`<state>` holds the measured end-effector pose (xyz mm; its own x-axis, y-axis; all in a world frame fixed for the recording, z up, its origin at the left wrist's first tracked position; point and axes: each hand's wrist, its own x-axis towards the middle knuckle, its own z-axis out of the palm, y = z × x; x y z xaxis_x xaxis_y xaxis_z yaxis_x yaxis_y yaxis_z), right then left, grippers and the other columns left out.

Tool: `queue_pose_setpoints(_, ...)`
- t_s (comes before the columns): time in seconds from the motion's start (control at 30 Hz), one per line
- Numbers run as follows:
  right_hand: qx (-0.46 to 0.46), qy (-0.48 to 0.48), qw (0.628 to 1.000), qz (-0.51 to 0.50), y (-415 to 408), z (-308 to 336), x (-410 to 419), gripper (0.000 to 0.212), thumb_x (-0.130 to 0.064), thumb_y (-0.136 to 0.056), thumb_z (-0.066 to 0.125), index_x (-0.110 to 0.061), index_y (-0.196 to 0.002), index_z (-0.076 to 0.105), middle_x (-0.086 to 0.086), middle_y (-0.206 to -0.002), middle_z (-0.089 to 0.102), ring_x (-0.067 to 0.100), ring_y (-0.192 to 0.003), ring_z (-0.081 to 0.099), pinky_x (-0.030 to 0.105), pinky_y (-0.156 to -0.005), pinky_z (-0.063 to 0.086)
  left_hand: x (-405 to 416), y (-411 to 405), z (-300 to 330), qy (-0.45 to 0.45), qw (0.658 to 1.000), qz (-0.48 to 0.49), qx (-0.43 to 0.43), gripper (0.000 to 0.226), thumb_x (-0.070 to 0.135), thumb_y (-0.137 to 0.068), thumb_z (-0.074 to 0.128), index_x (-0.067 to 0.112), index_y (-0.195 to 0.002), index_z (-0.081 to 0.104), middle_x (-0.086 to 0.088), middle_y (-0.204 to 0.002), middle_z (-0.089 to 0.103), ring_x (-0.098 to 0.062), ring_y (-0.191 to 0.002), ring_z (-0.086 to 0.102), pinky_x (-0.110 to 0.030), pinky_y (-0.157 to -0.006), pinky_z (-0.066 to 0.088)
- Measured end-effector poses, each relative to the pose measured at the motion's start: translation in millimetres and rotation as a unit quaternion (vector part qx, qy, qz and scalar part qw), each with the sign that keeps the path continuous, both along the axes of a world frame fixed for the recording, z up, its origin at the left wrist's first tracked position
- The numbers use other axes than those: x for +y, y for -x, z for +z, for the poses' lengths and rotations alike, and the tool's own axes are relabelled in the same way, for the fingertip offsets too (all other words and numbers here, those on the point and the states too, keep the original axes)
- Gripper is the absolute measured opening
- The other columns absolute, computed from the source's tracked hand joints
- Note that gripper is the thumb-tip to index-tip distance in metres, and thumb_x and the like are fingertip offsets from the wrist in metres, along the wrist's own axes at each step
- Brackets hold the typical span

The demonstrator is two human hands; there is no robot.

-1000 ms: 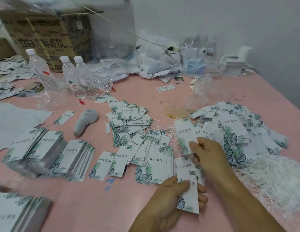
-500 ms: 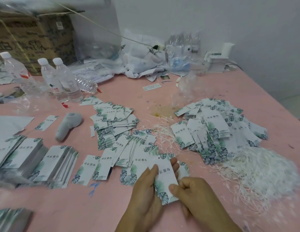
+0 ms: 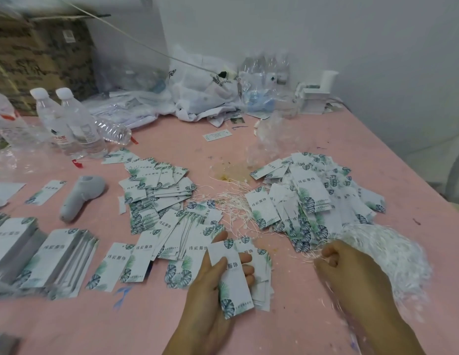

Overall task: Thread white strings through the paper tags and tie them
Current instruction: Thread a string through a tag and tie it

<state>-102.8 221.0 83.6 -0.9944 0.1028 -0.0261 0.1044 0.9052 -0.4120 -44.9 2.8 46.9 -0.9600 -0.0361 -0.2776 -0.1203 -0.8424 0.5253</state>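
Note:
My left hand point(image 3: 210, 285) holds a white paper tag point(image 3: 232, 283) with green leaf print, thumb across its face, low in the middle of the view. My right hand point(image 3: 349, 275) is curled at the near edge of a heap of white strings point(image 3: 384, 254) and pinches a few strands there. A pile of strung tags point(image 3: 313, 198) lies beyond it, with loose strings point(image 3: 231, 201) trailing to its left. Unstrung tags point(image 3: 177, 226) are fanned out just left of my left hand.
On the pink table point(image 3: 274, 139), neat tag stacks point(image 3: 44, 252) lie at the left near a grey handheld device point(image 3: 79, 198). Water bottles point(image 3: 69, 124), plastic bags point(image 3: 205, 93) and a cardboard box point(image 3: 41, 57) crowd the back. The table's right edge is close.
My right hand let go of the tag and moved right to the string heap. My left hand keeps the tag, now held more upright. The view has shifted right.

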Motion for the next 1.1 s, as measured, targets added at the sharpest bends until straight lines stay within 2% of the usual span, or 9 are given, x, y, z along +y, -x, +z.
queue_pose_setpoints(0.1,-0.037,-0.040,0.999,0.003,2,-2,-1,0.006,-0.037,-0.084,0.059,-0.031,-0.082,0.057,-0.014,-0.077,0.064,0.011,-0.073,0.060,0.027,-0.066,0.048,-1,0,2,-0.014,1.000,0.013,-0.013,0.040,0.011,-0.082,0.056,0.022,-0.117,0.072,-0.027,-0.097,0.068,-0.031,-0.072,0.066,-0.041,-0.068,0.060)
queue_pose_setpoints(0.2,-0.009,-0.028,1.000,0.000,3,-3,-1,0.013,-0.029,-0.084,0.058,-0.031,-0.071,0.059,-0.016,-0.063,0.063,0.007,-0.061,0.058,0.027,-0.059,0.049,-2,-1,3,-0.036,0.999,0.014,-0.021,0.037,0.010,-0.082,0.056,0.014,-0.116,0.071,-0.027,-0.093,0.067,-0.031,-0.069,0.065,-0.042,-0.066,0.059)
queue_pose_setpoints(0.3,0.025,0.063,0.998,0.009,3,-3,5,0.016,-0.025,-0.082,0.063,-0.032,-0.067,0.061,-0.017,-0.059,0.062,0.007,-0.055,0.058,0.028,-0.051,0.043,-2,-2,5,-0.036,0.999,0.001,-0.019,0.035,0.009,-0.081,0.058,0.010,-0.115,0.067,-0.024,-0.087,0.066,-0.030,-0.066,0.064,-0.040,-0.064,0.059)
queue_pose_setpoints(0.4,0.027,0.170,0.985,0.022,7,-1,10,0.020,-0.017,-0.084,0.070,-0.028,-0.068,0.065,-0.012,-0.065,0.065,0.008,-0.059,0.059,0.029,-0.055,0.045,-2,-2,3,-0.022,0.999,-0.005,-0.031,0.039,0.010,-0.071,0.067,0.011,-0.110,0.066,-0.024,-0.088,0.066,-0.030,-0.064,0.062,-0.038,-0.060,0.057)
queue_pose_setpoints(0.53,0.049,0.288,0.956,-0.007,11,4,15,0.012,-0.019,-0.087,0.071,-0.025,-0.076,0.069,-0.010,-0.064,0.066,0.000,-0.053,0.058,0.019,-0.051,0.043,-2,-2,2,-0.040,0.999,-0.026,-0.020,0.036,0.007,-0.071,0.068,0.019,-0.105,0.071,-0.020,-0.086,0.063,-0.028,-0.065,0.057,-0.035,-0.058,0.052)
queue_pose_setpoints(0.7,0.100,0.315,0.943,-0.032,14,8,19,0.012,-0.020,-0.090,0.067,-0.020,-0.079,0.063,-0.008,-0.059,0.065,0.000,-0.039,0.049,0.026,-0.047,0.044,-2,-1,-1,-0.028,0.999,-0.041,-0.013,0.032,0.002,-0.078,0.064,0.017,-0.105,0.071,-0.017,-0.086,0.061,-0.026,-0.065,0.055,-0.033,-0.058,0.050)
queue_pose_setpoints(0.83,0.120,0.383,0.915,-0.028,11,12,17,0.016,-0.006,-0.086,0.070,-0.022,-0.087,0.069,-0.002,-0.067,0.069,0.006,-0.044,0.055,0.014,-0.045,0.049,-2,-1,0,-0.015,0.999,-0.043,-0.011,0.032,0.002,-0.075,0.066,0.017,-0.103,0.072,-0.016,-0.086,0.061,-0.025,-0.065,0.055,-0.032,-0.058,0.049)
queue_pose_setpoints(0.93,0.118,0.356,0.927,0.003,9,15,17,0.024,-0.004,-0.086,0.069,-0.028,-0.081,0.073,0.000,-0.067,0.071,0.006,-0.048,0.058,0.013,-0.047,0.050,-1,-2,1,-0.004,0.999,-0.044,-0.008,0.032,0.006,-0.074,0.068,0.016,-0.104,0.071,-0.016,-0.086,0.060,-0.025,-0.065,0.055,-0.032,-0.058,0.049)
queue_pose_setpoints(1.1,0.217,0.340,0.915,0.016,-3,29,9,0.018,-0.028,-0.086,0.070,-0.045,-0.093,0.070,-0.014,-0.081,0.072,0.004,-0.066,0.065,0.012,-0.059,0.053,-1,-2,4,0.014,0.999,-0.048,-0.002,0.028,0.009,-0.072,0.068,0.016,-0.099,0.072,-0.015,-0.084,0.060,-0.025,-0.063,0.054,-0.032,-0.057,0.048)
